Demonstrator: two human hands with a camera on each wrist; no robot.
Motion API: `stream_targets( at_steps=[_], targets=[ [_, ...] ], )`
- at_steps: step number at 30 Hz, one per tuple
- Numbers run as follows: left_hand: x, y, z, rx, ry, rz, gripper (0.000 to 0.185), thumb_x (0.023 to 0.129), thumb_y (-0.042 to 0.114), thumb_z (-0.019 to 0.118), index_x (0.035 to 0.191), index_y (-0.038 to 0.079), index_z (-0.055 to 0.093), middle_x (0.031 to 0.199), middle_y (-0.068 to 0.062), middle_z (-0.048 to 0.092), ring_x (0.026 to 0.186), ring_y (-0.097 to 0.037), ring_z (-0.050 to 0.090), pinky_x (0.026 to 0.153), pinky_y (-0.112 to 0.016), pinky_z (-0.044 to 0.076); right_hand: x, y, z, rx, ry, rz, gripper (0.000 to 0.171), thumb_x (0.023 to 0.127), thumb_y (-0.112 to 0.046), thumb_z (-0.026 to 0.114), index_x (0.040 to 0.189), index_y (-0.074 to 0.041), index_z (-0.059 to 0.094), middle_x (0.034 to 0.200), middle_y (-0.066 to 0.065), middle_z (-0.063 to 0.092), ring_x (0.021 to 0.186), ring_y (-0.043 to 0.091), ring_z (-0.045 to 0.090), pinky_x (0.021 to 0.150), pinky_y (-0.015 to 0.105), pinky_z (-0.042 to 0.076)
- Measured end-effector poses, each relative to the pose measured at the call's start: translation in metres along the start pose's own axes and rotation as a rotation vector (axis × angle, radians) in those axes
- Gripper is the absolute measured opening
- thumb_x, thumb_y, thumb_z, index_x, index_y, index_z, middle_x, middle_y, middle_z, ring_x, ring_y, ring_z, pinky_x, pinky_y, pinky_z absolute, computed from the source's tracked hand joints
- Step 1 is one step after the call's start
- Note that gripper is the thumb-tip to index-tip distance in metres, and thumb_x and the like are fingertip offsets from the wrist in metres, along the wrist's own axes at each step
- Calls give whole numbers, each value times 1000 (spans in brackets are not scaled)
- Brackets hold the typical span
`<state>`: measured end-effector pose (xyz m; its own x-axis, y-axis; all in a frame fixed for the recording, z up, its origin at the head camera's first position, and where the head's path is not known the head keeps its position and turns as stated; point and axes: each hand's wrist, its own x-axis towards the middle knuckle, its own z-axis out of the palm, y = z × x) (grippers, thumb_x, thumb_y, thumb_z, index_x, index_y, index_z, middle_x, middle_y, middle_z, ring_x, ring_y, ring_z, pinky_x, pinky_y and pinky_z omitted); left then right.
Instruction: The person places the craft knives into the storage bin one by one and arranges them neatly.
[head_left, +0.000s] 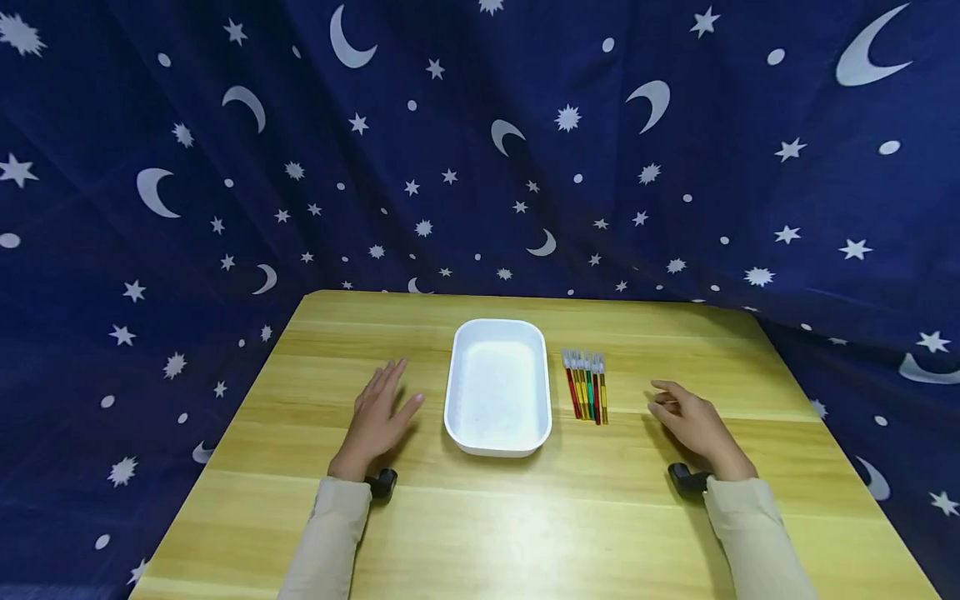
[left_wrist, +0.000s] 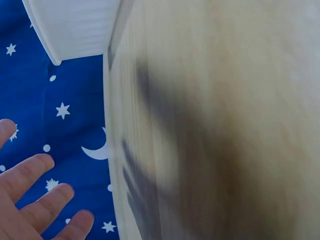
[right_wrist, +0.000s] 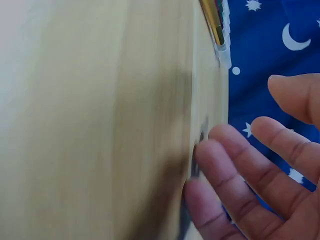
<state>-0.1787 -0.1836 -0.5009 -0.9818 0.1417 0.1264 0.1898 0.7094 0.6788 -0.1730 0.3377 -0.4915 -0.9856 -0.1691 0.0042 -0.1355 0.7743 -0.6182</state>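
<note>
so, tray (head_left: 498, 392) and pens (head_left: 589, 396) between hands (head_left: 375, 421) (head_left: 692, 422)

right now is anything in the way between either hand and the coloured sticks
Nothing visible stands between the right hand and the coloured sticks. For the left hand, the white tray stands directly between, so that hand would likely have to go over or around it.

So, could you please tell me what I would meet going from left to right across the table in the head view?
Left hand, white tray, row of slim coloured sticks with pale tips, right hand.
</note>
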Motion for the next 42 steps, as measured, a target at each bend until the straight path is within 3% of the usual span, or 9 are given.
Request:
stream_targets(
  at_steps=[4, 10, 14, 18, 26, 30, 37, 42],
  targets=[
    [7, 0, 2, -67, -34, -18, 75, 111, 41, 61, 173, 14, 28, 176, -24, 25, 160, -52, 21, 122, -81, 15, 10, 3, 0, 84, -26, 9, 50, 115, -18, 56, 153, 14, 47, 131, 34, 68, 114, 49, 69, 95, 61, 58],
    [17, 1, 7, -233, -117, -55, 73, 113, 40, 59, 174, 18, 25, 176, -18, 27, 156, -49, 35, 123, -72, 30, 24, 9, 2, 227, -49, 29, 52, 115, -15, 56, 154, 16, 44, 127, 34, 68, 99, 28, 74, 78, 32, 61],
    [24, 0, 11, -324, -150, -66, 71, 112, 41, 61, 172, 19, 31, 172, -20, 36, 150, -47, 46, 120, -64, 41, 32, 8, 6, 393, -75, 63, 54, 113, -8, 57, 156, 18, 38, 126, 37, 65, 93, 15, 71, 74, 29, 63],
    [32, -1, 14, -383, -167, -70, 65, 113, 38, 60, 170, 17, 37, 168, -23, 42, 146, -45, 51, 118, -62, 45, 42, 5, 10, 479, -92, 80, 52, 113, -2, 55, 155, 21, 36, 122, 37, 64, 91, 12, 69, 74, 30, 64],
    [46, -4, 21, -427, -218, -63, 61, 115, 30, 56, 170, 12, 36, 163, -27, 46, 144, -49, 52, 112, -59, 51, 62, 2, 10, 504, -139, 110, 56, 111, -1, 56, 157, 21, 33, 118, 32, 65, 90, 15, 70, 75, 30, 66],
    [53, -7, 24, -522, -270, -85, 61, 116, 26, 53, 171, 10, 31, 166, -29, 42, 142, -49, 54, 105, -54, 58, 72, 2, 8, 505, -177, 110, 59, 111, -3, 58, 159, 20, 31, 120, 30, 67, 91, 14, 71, 77, 31, 66],
    [62, -10, 30, -681, -343, -110, 67, 115, 27, 56, 173, 11, 26, 169, -28, 36, 147, -47, 49, 107, -51, 58, 90, -1, 7, 490, -224, 125, 60, 111, -4, 59, 160, 17, 32, 115, 23, 69, 90, 14, 71, 78, 31, 66],
    [66, -15, 35, -796, -368, -112, 76, 110, 13, 62, 174, 15, 22, 171, -25, 35, 148, -44, 48, 108, -45, 57, 99, -7, 7, 471, -252, 142, 61, 110, -3, 60, 160, 17, 31, 109, 18, 68, 84, 16, 70, 75, 32, 66]
  ],
)
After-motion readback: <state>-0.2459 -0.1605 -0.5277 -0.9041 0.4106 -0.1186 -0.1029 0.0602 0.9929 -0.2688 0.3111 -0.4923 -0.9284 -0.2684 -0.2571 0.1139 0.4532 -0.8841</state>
